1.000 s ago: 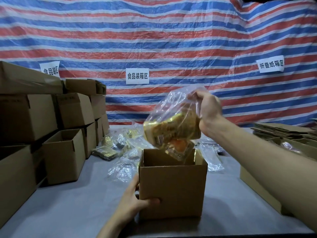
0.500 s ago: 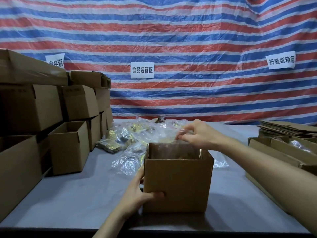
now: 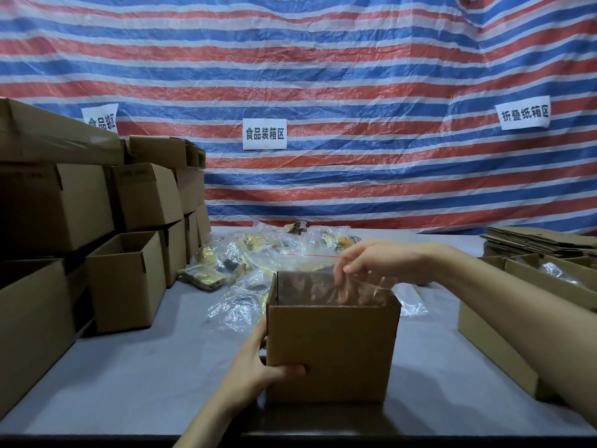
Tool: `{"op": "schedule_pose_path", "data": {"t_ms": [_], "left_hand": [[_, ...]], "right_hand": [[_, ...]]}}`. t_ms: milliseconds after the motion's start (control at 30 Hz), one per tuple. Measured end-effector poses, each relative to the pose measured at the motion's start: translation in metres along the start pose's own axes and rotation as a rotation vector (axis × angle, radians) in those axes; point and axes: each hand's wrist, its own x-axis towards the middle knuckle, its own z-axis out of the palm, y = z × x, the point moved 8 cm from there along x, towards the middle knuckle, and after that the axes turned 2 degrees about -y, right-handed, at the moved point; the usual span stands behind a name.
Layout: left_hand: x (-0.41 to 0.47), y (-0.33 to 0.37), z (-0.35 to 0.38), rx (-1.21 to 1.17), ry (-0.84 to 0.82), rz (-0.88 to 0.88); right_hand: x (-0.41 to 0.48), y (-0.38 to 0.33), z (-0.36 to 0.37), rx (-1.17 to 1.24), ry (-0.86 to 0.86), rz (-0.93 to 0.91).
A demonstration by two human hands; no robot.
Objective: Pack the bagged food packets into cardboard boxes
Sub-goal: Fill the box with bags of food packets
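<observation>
Insertion step: the right hand (image 3: 371, 263) pinches the top of the bagged food packet (image 3: 307, 266), which is mostly sunk in the cardboard box (image 3: 332, 350). The left hand (image 3: 255, 367) grips the box's 8 o'clock corner. Likely next: let go, tuck the plastic under the rim, then fetch another from the pile (image 3: 245, 253) at 11 o'clock.

The grey worktop (image 3: 145, 367) carries an open box (image 3: 329, 354) standing upright near the middle of its front edge. Stacked boxes (image 3: 142, 195) line the left edge, the lowest ones resting on the surface, some of them open-topped. A loose heap of bagged packets (image 3: 239, 266) lies toward the back edge. Flattened cartons (image 3: 542, 240) are piled at the back right corner, with low open boxes (image 3: 497, 347) along the right edge.
</observation>
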Motion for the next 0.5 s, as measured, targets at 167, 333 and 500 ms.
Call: {"op": "schedule_pose_path", "data": {"t_ms": [167, 333, 500], "left_hand": [[0.001, -0.002, 0.000, -0.009, 0.003, -0.008], [0.001, -0.002, -0.001, -0.001, 0.005, -0.016], [-0.001, 0.001, 0.002, 0.016, -0.028, -0.017]], "right_hand": [[0.011, 0.003, -0.002, -0.221, 0.152, 0.057], [0.017, 0.004, 0.007, -0.240, 0.120, 0.120], [0.021, 0.014, 0.009, -0.387, 0.139, 0.195]]}}
